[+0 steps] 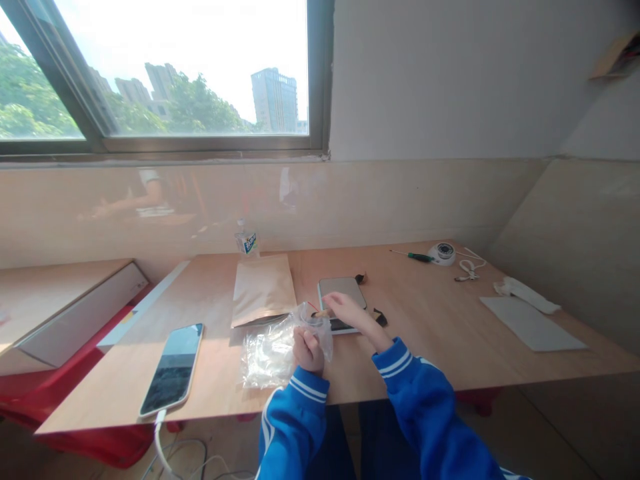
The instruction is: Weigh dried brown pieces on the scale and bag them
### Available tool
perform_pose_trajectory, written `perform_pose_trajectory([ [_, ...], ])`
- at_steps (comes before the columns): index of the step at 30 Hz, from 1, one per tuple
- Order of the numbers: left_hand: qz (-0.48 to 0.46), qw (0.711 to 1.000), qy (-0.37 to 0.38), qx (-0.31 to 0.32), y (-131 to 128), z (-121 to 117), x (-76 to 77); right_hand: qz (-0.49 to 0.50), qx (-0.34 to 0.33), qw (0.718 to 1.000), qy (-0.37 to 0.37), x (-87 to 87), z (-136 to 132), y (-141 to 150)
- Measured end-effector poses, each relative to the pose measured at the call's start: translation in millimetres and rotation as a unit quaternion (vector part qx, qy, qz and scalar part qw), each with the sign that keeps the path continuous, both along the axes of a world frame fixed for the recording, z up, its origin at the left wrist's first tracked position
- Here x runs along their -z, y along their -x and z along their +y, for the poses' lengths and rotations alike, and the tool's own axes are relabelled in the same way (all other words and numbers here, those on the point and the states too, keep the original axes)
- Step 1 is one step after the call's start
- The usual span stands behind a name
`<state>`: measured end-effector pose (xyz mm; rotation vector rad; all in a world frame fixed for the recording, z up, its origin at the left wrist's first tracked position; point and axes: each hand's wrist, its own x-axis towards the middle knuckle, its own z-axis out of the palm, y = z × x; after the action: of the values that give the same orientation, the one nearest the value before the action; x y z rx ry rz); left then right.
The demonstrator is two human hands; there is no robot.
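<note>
Left hand is closing its grip around the mouth of a small clear plastic bag, fist curled, holding the opening up off the counter. The bag's body is lying slack toward the left and near side of the hand, crinkled, resting on the wood.

Right hand is reaching in from the right, fingers pinched narrow on a small tan piece right at the bag's mouth. What the piece is, I cannot tell; too small. It is sitting just at the opening, touching or nearly touching the plastic.

Just behind the hands: a small digital scale with a grey platform, partly covered by the right hand. A brown paper pouch is lying flat to the far left of the bag, a water bottle beyond it. A few dark bits are lying by the scale.

Judgement on doing this well: the left grip should be keeping the mouth spread and steady rather than crushed shut, so the pinched piece is passing cleanly inside. Right fingers should be releasing only once the piece is past the rim; thin film is likely to cling and fold.

Elsewhere: a smartphone on a cable at near left, a green screwdriver and a white dome camera at far right.
</note>
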<state>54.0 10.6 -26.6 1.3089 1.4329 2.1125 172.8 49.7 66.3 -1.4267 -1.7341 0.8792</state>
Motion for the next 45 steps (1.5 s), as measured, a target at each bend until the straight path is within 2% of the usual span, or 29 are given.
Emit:
perform_pose_trajectory([
  [3,0.0,1.0,0.003,-0.005,0.6,0.6,-0.4,0.004,-0.031,0.999,0.008,3.5,-6.5,2.9],
  [6,-0.002,1.0,0.002,-0.007,0.6,-0.1,-2.3,0.04,-0.08,0.996,0.032,2.4,-10.5,2.4],
  [10,-0.01,1.0,0.002,-0.012,0.2,-1.7,-1.9,0.105,-0.104,0.987,0.061,5.2,-14.2,-4.3],
  [15,-0.044,0.998,0.019,0.035,0.9,-0.6,10.5,0.188,-0.141,0.964,0.122,13.1,-17.3,-11.3],
  [19,-0.065,0.997,0.023,0.044,0.8,0.7,18.1,0.158,-0.154,0.971,0.09,12.7,-16.9,-11.5],
  [22,-0.069,0.997,0.021,0.033,-1.1,0.5,17.3,0.17,-0.105,0.978,0.064,8.3,-11.6,-10.6],
  [26,-0.074,0.997,0.019,0.025,-3.9,-0.3,12.3,0.249,0.058,0.967,-0.014,-5.4,-5.3,-9.4],
  [27,-0.073,0.997,0.02,0.024,-4.1,-0.6,11.2,0.257,0.076,0.963,-0.03,-10.4,-6.2,-8.9],
  [29,-0.07,0.997,0.025,0.025,-3.7,-1.7,9.6,0.226,0.043,0.972,-0.036,-20.8,-11.5,-7.7],
  [32,-0.068,0.997,0.03,0.027,-2.0,-4.3,8.1,0.088,-0.067,0.993,-0.029,-31.5,-22.5,-6.5],
  [34,-0.066,0.997,0.038,0.028,-1.0,-6.1,7.3,0.029,-0.067,0.996,-0.048,-30.9,-26.1,-6.5],
  [36,-0.059,0.997,0.05,0.032,-0.6,-7.6,6.5,0.04,-0.043,0.997,-0.051,-23.2,-25.1,-7.2],
  [41,-0.05,0.997,0.038,0.045,-1.8,-8.9,8.0,0.145,-0.044,0.987,0.049,4.5,-19.2,-6.1],
  [45,-0.045,0.997,0.028,0.056,1.5,-8.6,14.4,0.193,-0.034,0.971,0.137,6.3,-25.7,-0.2],
])
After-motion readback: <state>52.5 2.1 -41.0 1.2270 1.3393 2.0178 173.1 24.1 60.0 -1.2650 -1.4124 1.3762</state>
